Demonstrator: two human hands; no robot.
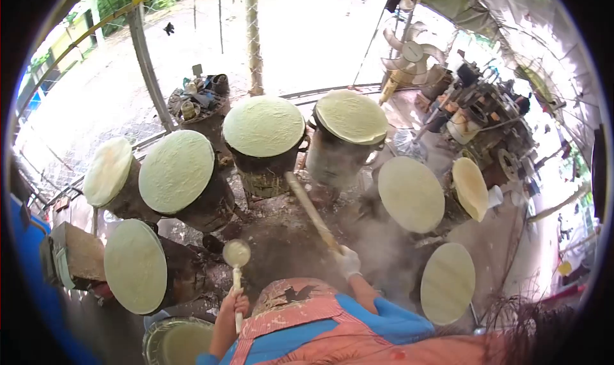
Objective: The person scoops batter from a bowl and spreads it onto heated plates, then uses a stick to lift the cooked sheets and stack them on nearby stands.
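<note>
My left grip [231, 303] is closed around the pale handle of a round, batter-coated ladle [236, 253], its long axis running straight away from me, bowl at the far end. My white-gloved right grip [348, 261] is closed on the near end of a long, pale wooden stick [311, 211]. The stick slants far and left toward the middle dark pot capped with a pale steamed sheet [263, 127], so my right hand is nearer that pot.

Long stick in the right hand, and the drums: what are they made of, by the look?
Stick: probably wood or bamboo, pale tan, matte, unpainted. The gloved right hand grips its near end. Drums: likely metal, dark, sooty and stained, no shine. Each carries a pale, matte, taut-looking round top, perhaps cloth or a thin batter sheet; can't tell which.
</note>
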